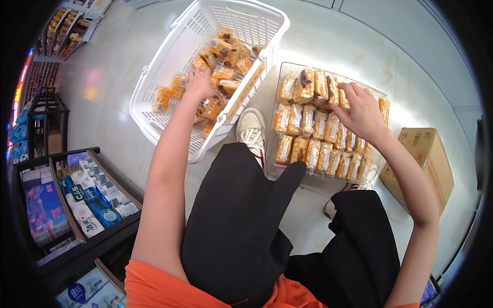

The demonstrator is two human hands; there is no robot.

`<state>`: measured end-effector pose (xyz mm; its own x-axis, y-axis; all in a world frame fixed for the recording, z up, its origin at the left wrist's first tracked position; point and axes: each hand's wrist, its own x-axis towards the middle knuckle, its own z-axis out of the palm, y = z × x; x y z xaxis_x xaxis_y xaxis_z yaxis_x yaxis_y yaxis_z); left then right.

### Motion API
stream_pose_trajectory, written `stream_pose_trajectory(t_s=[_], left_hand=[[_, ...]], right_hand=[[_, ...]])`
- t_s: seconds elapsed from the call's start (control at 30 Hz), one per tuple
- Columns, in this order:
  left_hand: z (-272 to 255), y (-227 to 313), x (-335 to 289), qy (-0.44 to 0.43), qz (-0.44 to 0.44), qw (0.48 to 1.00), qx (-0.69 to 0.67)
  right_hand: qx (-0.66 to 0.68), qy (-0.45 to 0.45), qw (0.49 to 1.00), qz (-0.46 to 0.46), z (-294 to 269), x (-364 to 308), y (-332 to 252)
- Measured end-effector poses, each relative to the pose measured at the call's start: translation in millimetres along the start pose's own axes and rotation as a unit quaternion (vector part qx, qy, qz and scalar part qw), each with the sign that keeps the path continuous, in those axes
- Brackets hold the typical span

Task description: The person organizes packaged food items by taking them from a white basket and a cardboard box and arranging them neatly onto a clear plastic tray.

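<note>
My left hand reaches down into a white plastic basket, its fingers a little apart against the loose packets there. In the basket lie several wrapped pastries, golden with dark bits, in clear film with white labels. To the right, a clear tray holds similar wrapped pastries standing on edge in rows. At the tray's far row my right hand has its thumb and fingers closed round a wrapped pastry; the palm hides the packets beneath it.
My shoe stands between basket and tray. A cardboard box sits to the tray's right. At the left, black shelving holds tissue packs; more stocked shelves stand far left. White cabinet fronts line the far right.
</note>
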<state>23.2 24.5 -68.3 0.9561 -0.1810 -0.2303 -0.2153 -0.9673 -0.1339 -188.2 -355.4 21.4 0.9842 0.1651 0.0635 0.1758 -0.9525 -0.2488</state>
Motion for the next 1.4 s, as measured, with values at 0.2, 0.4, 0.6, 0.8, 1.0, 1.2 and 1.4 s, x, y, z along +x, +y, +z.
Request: stream_pose_trajectory(t_s=[0.2, 0.4, 0.6, 0.8, 1.0, 1.2, 1.4], left_hand=[[18, -15, 0, 0.032, 0.039, 0.982, 0.183], [25, -21, 8, 0.033, 0.05, 0.974, 0.218], [13, -2, -2, -0.02, -0.006, 0.979, 0.203], [2, -13, -6, 0.055, -0.054, 0.996, -0.04], [-85, -18, 2, 0.113, 0.037, 0.936, -0.331], [-198, 55, -47, 0.005, 0.268, 0.763, -0.588], [-192, 118, -67, -0.207, 0.371, 0.731, -0.534]], right_hand=[[0.006, -0.032, 0.999, 0.037, 1, -3, 6], [0.004, -0.073, 0.997, 0.04, 6, -6, 12], [-0.011, -0.019, 0.999, -0.047, 10, -4, -1], [0.011, 0.0, 0.998, -0.062, 10, -8, -1], [0.032, 0.012, 0.999, 0.012, -5, -15, 16], [0.257, 0.02, 0.963, 0.074, -34, 5, -25], [0.548, 0.053, 0.833, 0.053, -47, 24, -56]])
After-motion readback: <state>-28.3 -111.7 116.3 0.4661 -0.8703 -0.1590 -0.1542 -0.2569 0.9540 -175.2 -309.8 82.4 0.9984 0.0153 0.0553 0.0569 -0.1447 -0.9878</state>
